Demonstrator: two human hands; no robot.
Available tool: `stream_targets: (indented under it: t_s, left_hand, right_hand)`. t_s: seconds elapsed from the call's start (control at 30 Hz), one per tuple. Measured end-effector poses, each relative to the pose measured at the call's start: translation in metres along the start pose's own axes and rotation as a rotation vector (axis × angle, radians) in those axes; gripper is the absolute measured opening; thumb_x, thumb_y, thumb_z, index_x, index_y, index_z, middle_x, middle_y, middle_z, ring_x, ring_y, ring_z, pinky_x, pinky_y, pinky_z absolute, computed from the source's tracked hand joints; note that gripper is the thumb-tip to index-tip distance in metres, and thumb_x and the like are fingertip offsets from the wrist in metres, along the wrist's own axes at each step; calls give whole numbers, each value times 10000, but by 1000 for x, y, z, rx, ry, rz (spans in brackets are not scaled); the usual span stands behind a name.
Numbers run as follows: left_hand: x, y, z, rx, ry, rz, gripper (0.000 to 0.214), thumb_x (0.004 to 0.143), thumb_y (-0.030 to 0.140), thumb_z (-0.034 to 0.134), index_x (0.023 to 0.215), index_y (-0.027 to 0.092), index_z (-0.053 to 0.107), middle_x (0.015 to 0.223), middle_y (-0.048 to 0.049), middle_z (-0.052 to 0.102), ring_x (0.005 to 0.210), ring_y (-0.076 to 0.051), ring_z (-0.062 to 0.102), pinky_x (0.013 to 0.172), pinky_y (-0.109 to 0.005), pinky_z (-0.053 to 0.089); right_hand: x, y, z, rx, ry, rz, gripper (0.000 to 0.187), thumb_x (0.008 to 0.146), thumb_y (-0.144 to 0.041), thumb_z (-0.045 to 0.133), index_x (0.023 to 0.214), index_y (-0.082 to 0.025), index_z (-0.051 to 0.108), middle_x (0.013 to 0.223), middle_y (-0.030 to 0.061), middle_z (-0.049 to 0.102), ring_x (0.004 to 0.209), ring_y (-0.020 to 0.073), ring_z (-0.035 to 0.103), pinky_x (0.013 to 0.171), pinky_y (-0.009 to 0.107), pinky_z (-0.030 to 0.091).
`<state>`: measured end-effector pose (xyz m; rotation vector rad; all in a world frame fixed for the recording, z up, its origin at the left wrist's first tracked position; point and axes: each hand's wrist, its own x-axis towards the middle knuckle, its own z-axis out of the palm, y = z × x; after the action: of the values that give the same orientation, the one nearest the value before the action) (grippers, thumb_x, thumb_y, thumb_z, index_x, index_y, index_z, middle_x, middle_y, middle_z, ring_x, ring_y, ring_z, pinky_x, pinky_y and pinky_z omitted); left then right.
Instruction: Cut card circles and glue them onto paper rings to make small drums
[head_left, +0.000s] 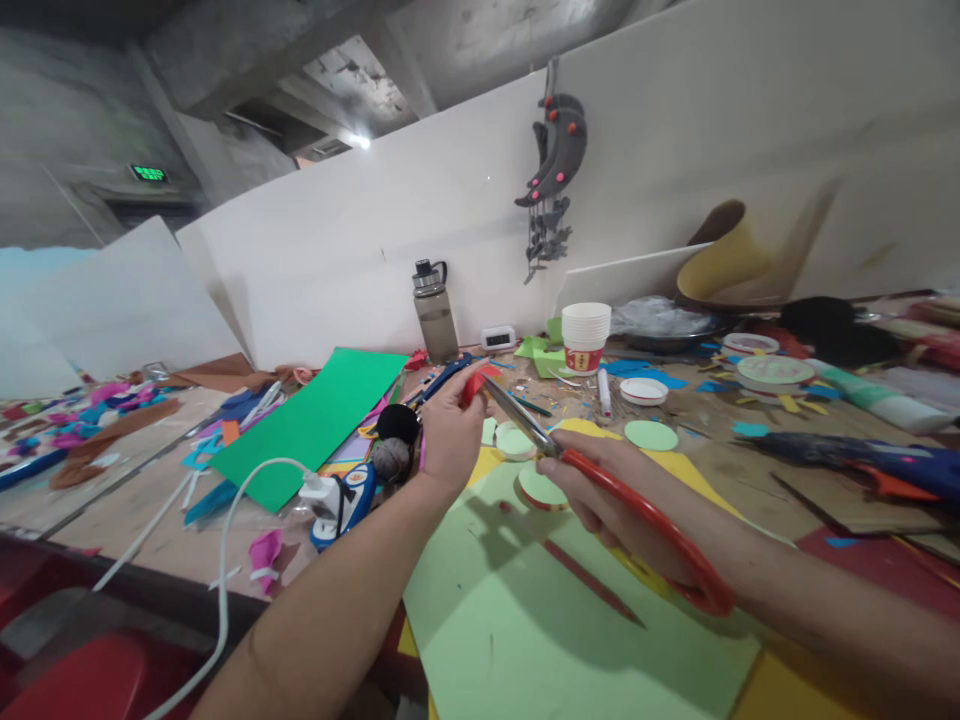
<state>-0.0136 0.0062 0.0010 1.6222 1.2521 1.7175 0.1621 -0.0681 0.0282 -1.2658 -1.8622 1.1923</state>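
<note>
My left hand (454,425) is closed, with a small red piece (474,384) pinched at its fingertips; its kind is unclear. My right hand (611,485) grips a pair of scissors (645,525) with red handles. The metal blades point up and left, their tips at the red piece. Beneath both hands lies a light green paper sheet (517,640), with a reddish-brown pencil (581,573) on it. Between the hands, a round green-topped disc (541,488) rests near the sheet's far edge. A second pale round piece (514,440) sits just behind it, partly covered.
A bright green sheet (319,425), a blue-and-white power strip (345,505) and black and grey yarn balls (397,425) are left of my hands. Behind stand a water bottle (436,320) and stacked paper cups (585,335). A blue tool (877,455) lies at the right.
</note>
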Motion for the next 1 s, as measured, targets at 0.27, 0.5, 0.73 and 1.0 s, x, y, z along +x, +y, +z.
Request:
stream_targets:
  t_s: [0.27,0.5,0.73,1.0]
  left_hand:
    - [-1,1,0,-10,-8,-24,354,797,188,583,1118,239,722,1021,-20,729,810,-156,675,642,-266,605]
    - [-2,1,0,9,-12,-19,366,802,170,573,1135,233,712,1056,-20,724,866,-166,680,657,-274,611]
    - [-2,1,0,22,-17,-25,376,799,137,559,1128,236,712,1075,-15,729,904,-179,691,683,-286,616]
    - [-1,-2,1,14,-2,-42,380,781,141,585,1120,242,723,1055,-14,734,886,-190,692,658,-296,615]
  right_hand:
    - [-2,-4,0,25,-14,56,237,909,-379,459,734,-230,400,522,-84,391,417,71,371,396,193,308]
    - [-2,-2,0,5,-30,58,236,926,-397,426,760,-229,412,535,-84,398,428,76,386,407,200,328]
    - [-2,-3,0,-5,-35,63,252,920,-403,433,740,-228,406,533,-84,402,436,77,398,418,200,339]
    - [-2,-3,2,48,-33,123,261,926,-358,437,707,-222,397,515,-92,391,414,56,344,389,177,278]
